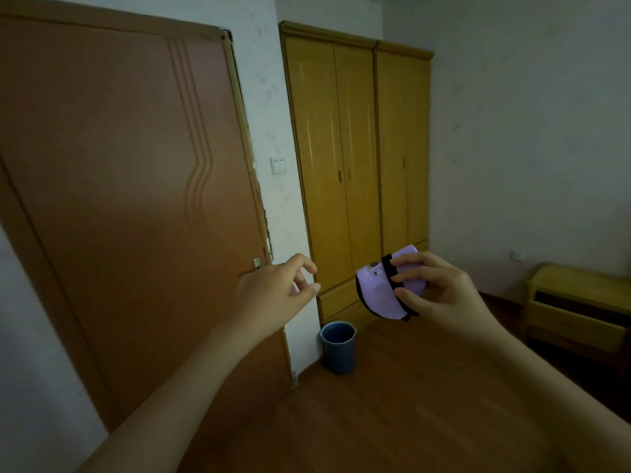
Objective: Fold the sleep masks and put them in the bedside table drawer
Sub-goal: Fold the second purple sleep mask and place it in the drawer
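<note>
Now folded sleep mask (382, 295), pinched in right hand (440, 291)

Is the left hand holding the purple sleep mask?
No, the right hand grips the folded purple sleep mask; the left hand holds nothing.

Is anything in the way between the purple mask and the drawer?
Nothing visible. The right hand holds the folded mask in the air, and only bare floor lies between it and the open drawer.
</note>
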`<state>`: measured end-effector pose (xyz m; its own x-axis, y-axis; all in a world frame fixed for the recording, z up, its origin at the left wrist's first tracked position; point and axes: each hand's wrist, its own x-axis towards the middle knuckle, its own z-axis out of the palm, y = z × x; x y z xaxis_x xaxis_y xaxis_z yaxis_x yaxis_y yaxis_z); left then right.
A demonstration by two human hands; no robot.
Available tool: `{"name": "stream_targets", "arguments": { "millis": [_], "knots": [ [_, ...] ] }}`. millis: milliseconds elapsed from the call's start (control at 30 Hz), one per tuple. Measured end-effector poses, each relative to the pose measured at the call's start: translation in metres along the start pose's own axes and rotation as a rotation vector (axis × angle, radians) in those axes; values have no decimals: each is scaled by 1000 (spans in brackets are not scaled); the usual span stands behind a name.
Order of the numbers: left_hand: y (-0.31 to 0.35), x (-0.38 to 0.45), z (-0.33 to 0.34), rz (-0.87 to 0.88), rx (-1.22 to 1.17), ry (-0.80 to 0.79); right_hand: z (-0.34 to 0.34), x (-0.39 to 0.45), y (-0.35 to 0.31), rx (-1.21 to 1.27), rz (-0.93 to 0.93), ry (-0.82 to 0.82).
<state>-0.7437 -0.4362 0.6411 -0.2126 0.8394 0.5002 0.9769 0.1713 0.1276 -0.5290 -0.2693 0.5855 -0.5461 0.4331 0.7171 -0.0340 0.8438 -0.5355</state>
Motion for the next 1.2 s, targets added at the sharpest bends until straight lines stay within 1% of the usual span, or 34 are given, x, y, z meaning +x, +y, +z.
{"name": "stream_targets", "arguments": {
  "millis": [167, 267, 467, 601, 801, 1001, 1202],
  "knots": [
    [-36, 67, 38, 91, -137, -31, 8, 31, 36, -116, 28, 73],
    [-48, 110, 60, 164, -149, -55, 4, 45, 53, -218, 76, 126],
    [-39, 181, 107, 342, -201, -87, -20, 58, 89, -369, 138, 206],
    [-8, 230, 153, 427, -269, -112, -52, 54, 124, -455, 203, 239],
    [55, 307, 235, 513, -285, -121, -112, 56, 193, -578, 259, 283],
    [124, 387, 290, 577, -360, -132, -183, 73, 267, -621, 277, 306],
    [175, 455, 338, 604, -395, -171, -232, 90, 329, -596, 304, 323]
  ]
}}
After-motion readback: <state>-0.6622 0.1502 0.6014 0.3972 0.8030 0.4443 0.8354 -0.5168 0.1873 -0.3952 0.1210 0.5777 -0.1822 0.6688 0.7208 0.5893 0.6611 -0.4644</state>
